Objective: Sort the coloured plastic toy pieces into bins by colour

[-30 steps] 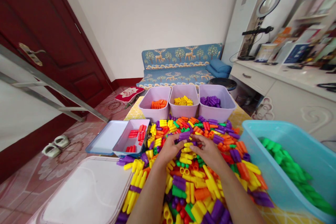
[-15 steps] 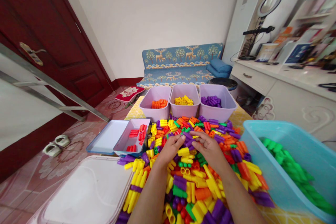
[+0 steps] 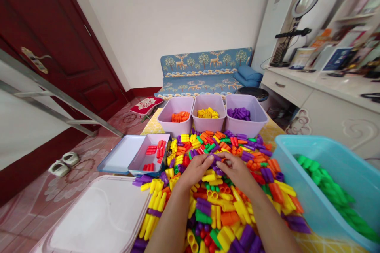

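Observation:
Over the pile of coloured plastic building pieces (image 3: 216, 205), my left hand (image 3: 196, 170) and my right hand (image 3: 234, 170) meet. Between their fingertips are purple tube-shaped building pieces (image 3: 216, 160). Both hands are closed on them, thumbs toward each other. Fingers partly hide the purple pieces, so I cannot tell exactly how they join. Yellow, red, orange, green and purple pieces lie around and below my hands, some joined in rows.
Behind the pile stand lilac bins with orange (image 3: 174, 128), yellow (image 3: 208, 125) and purple pieces (image 3: 238, 114). A small box (image 3: 135, 166) with red pieces is left, near a white lid (image 3: 97, 213). A turquoise tub (image 3: 314, 140) with green pieces stands right.
My fingers have closed in more around the purple pieces, and my right hand's fingers have curled. Both hands stay over the same part of the pile.

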Demonstrator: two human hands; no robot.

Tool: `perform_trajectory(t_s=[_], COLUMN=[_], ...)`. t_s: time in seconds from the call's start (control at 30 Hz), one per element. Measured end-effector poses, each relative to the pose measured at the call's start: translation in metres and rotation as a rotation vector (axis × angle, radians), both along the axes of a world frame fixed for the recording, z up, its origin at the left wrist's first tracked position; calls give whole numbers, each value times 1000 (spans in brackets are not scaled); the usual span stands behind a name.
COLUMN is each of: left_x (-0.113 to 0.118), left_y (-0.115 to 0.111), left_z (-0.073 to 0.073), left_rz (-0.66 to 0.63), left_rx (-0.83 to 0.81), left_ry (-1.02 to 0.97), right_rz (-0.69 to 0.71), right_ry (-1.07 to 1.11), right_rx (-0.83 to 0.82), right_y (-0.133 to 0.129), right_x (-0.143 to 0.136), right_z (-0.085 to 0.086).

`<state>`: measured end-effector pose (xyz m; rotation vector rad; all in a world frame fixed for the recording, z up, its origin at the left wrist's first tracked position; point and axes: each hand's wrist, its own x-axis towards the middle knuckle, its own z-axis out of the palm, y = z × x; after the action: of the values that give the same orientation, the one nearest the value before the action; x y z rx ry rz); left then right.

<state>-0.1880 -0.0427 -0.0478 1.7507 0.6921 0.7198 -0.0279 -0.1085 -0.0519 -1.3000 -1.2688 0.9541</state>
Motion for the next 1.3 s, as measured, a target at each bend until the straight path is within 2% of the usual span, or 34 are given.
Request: perform_trajectory(t_s=[0.13,0.27,0.43,0.53,0.63,0.7,0.8,0.87,0.9,0.97,1.1,1.2,1.3], left_x=[1,3,3,2,1,1,2,1,1,1,1,2,3], left_y=[0,3,10,14,16,16,16,16,16,16,17,17,18], left_z=[0,-7,-16,-18,-17,-17,-18,-19,-20,-22,-24,-27,-29], left_rz=[48,115,353,466,490,486,463,442,432,415,408,421,423], left_rx=[68,101,68,25,-16,-26,-18,-18,-15,-4,22,36,58], left_ry=[23,19,-96,-152,-169,-156,-152,-159,-159,-150,-128,-113,-84], right_rz=[-42,-186,-283,-216,-80,-149,-430,-488,-471,-416,-261,-251,-238], right_ry=[83,12,-57,-160,-217,-132,204,354,349,146,-526,-712,-836], right_rx=[-75,-50,4,-9,-85,-89,150,280,275,171,-18,-77,-150], right_y=[0,1,-3,-9,-7,1,19,27,29,31,34,41,48], right_x=[2,5,13,27,48,61,72,71,68,61,45,38,37], right_z=[0,1,5,11,26,42,64,70,69,58,22,7,7])
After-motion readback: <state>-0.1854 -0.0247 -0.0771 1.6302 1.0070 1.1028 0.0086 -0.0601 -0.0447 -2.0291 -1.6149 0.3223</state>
